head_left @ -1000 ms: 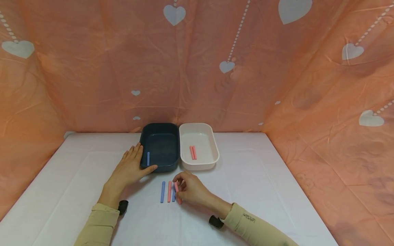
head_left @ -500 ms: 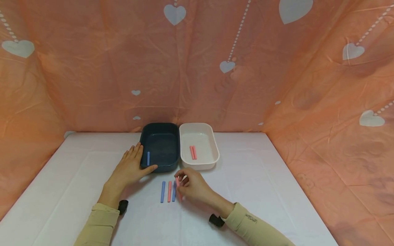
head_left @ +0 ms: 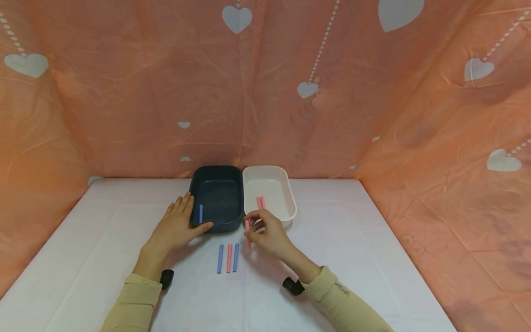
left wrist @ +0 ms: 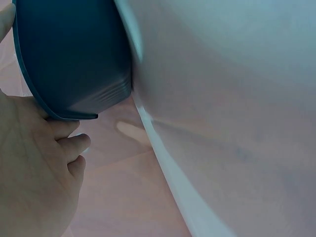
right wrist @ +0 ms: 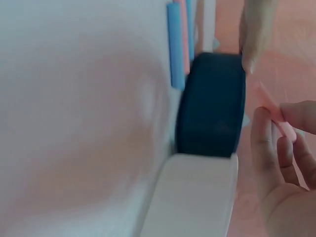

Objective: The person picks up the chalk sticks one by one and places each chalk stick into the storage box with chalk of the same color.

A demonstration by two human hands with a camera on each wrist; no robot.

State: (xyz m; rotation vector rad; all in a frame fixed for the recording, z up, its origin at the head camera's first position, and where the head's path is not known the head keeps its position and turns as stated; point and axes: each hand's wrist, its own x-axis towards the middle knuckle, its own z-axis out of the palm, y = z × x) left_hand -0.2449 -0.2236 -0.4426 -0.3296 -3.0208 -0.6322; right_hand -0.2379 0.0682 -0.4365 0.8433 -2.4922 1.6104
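Observation:
My right hand [head_left: 269, 235] pinches a pink chalk stick [right wrist: 269, 102] between thumb and fingers, just in front of the white tray [head_left: 279, 186]. It hides part of that tray's near left corner. Two pink chalk sticks [head_left: 262, 203] lie inside the white tray, their lower ends covered by the hand. My left hand [head_left: 172, 228] rests at the near left corner of the dark blue tray [head_left: 220, 196], fingers along its left side and thumb by the front rim. One blue chalk stick [head_left: 201, 214] lies in the dark tray.
On the white-covered table [head_left: 348, 258], a blue stick [head_left: 220, 259], a pink stick [head_left: 229, 258] and another blue stick [head_left: 236, 257] lie side by side before the trays. The trays stand against each other near the back edge, where an orange curtain [head_left: 137, 115] hangs.
My right hand has lifted the pink chalk stick from the right end of the row and carried it forward toward the white tray. The left hand has stayed on the dark tray.

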